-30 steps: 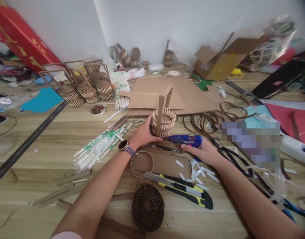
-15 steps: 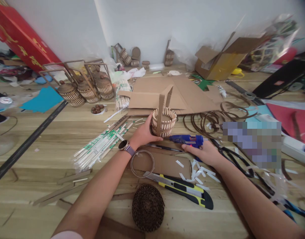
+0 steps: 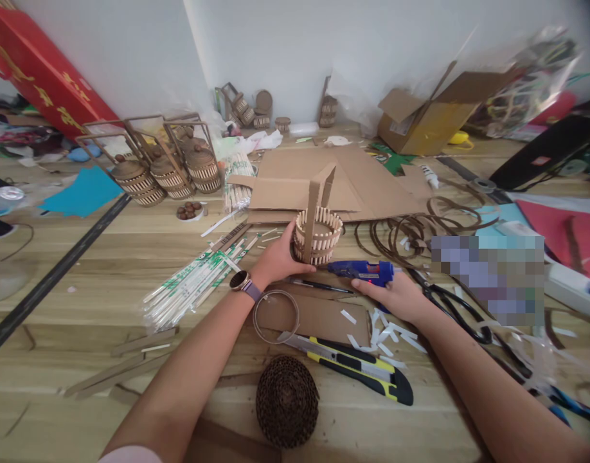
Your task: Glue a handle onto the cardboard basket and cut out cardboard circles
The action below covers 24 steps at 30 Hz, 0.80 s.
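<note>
My left hand is wrapped round the left side of a small basket made of pale sticks and brown cardboard bands. Two upright cardboard strips rise from the basket's sides and lean together at the top. In my right hand is a blue glue gun, its nozzle pointing left at the foot of the basket, close to my left thumb. Whether the nozzle touches the basket I cannot tell. Just below lie a dark pen and a clear ring on the table.
A yellow-black utility knife and a coiled corrugated cardboard roll lie in front. Black scissors rest right, below brown strips. Wrapped sticks and finished baskets are on the left. Flat cardboard lies behind.
</note>
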### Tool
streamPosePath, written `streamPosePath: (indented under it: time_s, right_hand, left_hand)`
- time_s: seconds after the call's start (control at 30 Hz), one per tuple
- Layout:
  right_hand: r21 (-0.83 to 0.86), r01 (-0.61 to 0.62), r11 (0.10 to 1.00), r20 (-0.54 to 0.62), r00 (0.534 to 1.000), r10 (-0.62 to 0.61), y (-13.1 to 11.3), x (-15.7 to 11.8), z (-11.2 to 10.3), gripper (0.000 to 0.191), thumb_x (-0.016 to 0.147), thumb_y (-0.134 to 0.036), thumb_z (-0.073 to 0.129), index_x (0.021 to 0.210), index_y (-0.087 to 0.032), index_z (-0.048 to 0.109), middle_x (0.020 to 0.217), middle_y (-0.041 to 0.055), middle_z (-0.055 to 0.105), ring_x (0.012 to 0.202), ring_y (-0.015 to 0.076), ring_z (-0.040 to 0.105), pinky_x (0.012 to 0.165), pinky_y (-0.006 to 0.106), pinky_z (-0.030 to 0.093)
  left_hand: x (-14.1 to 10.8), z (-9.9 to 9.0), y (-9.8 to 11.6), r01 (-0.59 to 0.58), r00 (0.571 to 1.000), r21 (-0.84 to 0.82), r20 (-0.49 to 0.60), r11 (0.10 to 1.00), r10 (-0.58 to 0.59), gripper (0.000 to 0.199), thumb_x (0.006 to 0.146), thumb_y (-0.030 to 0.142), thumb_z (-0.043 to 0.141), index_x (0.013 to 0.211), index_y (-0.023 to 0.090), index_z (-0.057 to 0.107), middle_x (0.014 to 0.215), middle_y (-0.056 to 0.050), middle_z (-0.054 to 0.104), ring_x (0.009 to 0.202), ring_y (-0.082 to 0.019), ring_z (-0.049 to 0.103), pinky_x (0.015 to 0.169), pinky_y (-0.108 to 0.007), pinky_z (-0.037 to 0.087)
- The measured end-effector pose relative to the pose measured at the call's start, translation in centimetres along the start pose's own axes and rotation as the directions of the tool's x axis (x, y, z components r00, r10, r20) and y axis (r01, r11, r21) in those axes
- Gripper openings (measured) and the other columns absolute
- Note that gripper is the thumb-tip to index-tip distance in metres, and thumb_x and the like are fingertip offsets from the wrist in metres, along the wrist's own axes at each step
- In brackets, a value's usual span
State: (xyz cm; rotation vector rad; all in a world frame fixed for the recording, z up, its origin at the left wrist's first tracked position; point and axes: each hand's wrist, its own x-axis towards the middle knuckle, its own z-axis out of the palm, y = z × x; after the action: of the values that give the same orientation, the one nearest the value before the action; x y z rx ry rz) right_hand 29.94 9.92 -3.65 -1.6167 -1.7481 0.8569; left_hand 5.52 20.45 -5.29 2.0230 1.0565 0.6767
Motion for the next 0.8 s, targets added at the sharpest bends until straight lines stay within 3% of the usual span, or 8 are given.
streamPosePath:
  time_s: [0.8]
  right_hand:
    - [-0.050,0.073,0.996,0.025,0.997,-0.072,0.94,0.17,0.14,0.035,0.083,-0.048,0.061,0.096,-0.020,0.078,0.090,0.0060,0.082,0.082,0.0298,0.076,0.075,0.039,0.062]
  left_hand:
    - [-0.05,-0.15,0.15,0.011,1.000,-0.034,0.013,0.999,-0.011,0.128,0.062,0.038,0.089,0.160,0.025,0.009,0.151,-0.014,0.050,0.138,-0.037,0.049,0.110,-0.049,0.043]
